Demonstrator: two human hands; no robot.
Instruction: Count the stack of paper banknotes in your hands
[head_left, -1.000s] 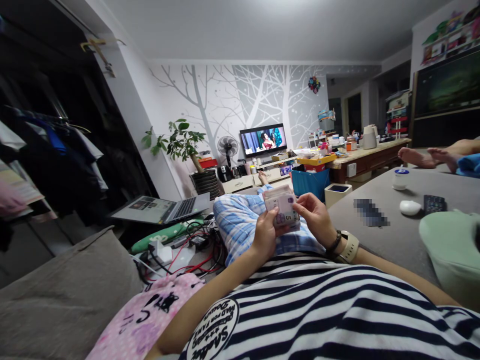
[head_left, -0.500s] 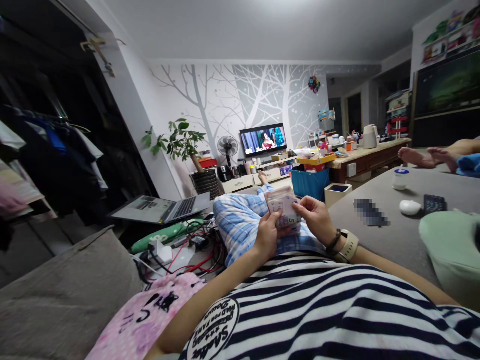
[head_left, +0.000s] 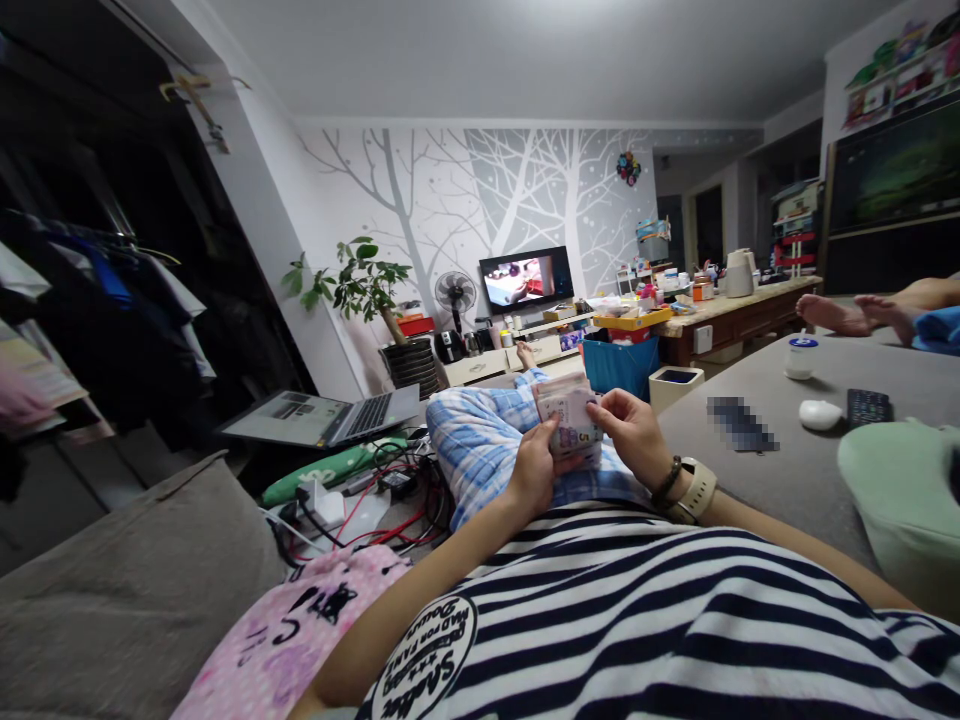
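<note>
A stack of banknotes (head_left: 574, 420), pale with purple print and a "5" on the front note, is held above my lap. My left hand (head_left: 534, 468) grips the stack from its lower left, thumb across the front and fingers behind. At the upper right edge, my right hand (head_left: 631, 428) pinches a note between thumb and fingertips. Blue-and-white checked trousers (head_left: 472, 430) cover my legs under the notes. A pale watch (head_left: 697, 490) and a dark bracelet (head_left: 666, 482) are on my right wrist.
Left of my legs are an open laptop (head_left: 367, 415) and tangled cables (head_left: 412, 500). On the grey surface (head_left: 765, 380) to my right lie a blurred-out dark object (head_left: 742, 424), a white mouse (head_left: 820, 415) and a small keypad (head_left: 870, 408). Another person's feet (head_left: 855, 311) rest beyond.
Both hands stay almost in place at the notes, with the front note and my right fingers shifted very slightly. The picture on the television is different.
</note>
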